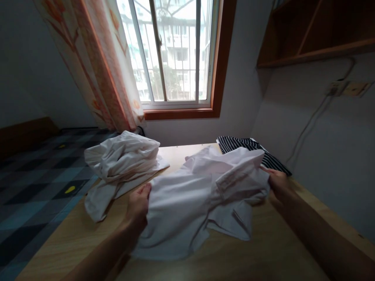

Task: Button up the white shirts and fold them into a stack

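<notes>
Both our forearms are reaching out over the wooden table [263,249], and between them a white shirt [190,195] is lying spread on the tabletop, roughly centred in front of us. We are holding it from opposite sides, which we judge is keeping the cloth stretched and flat enough to handle. Our left hand [138,205] is gripping the shirt's left edge: fingers curled over the cloth, thumb side up, closed on the fabric and not spread. Our right hand [277,183] is pinching the bunched right edge, where the cloth is rising in loose folds; its fingertips are partly hidden by the fabric, so we are noting only that it is clasped on the shirt, not how tightly. The shirt's lower hem is trailing toward us, one flap lying slack near the middle of the table. To the left, just apart from the shirt, a crumpled white pile [121,164] is sitting at the table's edge, partly hanging over it. Behind the right hand, a striped garment [249,148] is lying folded against the wall corner, touching or nearly touching the shirt. A window [172,50] with a patterned curtain [99,66] is lighting the scene from behind.
</notes>
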The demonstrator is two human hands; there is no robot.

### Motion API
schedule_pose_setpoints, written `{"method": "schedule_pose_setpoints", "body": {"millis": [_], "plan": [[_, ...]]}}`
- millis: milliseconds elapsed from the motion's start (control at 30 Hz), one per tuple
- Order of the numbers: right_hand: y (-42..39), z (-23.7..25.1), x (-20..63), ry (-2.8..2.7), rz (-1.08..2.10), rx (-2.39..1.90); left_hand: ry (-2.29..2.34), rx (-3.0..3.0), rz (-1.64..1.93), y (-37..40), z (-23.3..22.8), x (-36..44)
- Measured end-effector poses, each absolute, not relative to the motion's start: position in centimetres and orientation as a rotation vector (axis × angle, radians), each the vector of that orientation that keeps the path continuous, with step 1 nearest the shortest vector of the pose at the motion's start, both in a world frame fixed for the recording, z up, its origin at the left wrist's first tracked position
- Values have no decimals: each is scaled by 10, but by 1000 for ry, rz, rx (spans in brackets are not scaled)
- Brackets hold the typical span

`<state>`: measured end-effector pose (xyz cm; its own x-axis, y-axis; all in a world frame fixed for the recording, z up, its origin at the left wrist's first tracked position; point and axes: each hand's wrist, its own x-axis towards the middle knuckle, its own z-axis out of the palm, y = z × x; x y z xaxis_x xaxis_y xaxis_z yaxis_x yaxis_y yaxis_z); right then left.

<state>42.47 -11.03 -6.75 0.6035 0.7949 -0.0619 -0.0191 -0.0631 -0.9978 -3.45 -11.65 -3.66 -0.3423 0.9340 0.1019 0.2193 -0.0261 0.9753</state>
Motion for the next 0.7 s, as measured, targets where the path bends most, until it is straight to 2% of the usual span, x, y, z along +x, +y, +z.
{"method": "schedule_pose_setpoints", "body": {"millis": [67, 167, 267, 367, 600, 700], "plan": [[-115, -75, 436, -740, 705, -1566, 1707, 1457, 1259, -127, -38, -41], [-115, -74, 439, -873, 346, -1632, 1845, 1976, 1293, -131, -37, -41], [-110, -59, 418, -1184, 92, -1629, 1621, 2520, 1251, -123, -31, -22], [-105, -43, 379, -1556, 80, -1567, 1372, 2816, 1064, -106, -26, 17], [-122, -45, 308, -2248, 331, -1518, 1392, 2753, 735, -50, -40, 84], [-131, -40, 318, -2192, 323, -1606, 1455, 2435, 875, -34, -39, 83]]}}
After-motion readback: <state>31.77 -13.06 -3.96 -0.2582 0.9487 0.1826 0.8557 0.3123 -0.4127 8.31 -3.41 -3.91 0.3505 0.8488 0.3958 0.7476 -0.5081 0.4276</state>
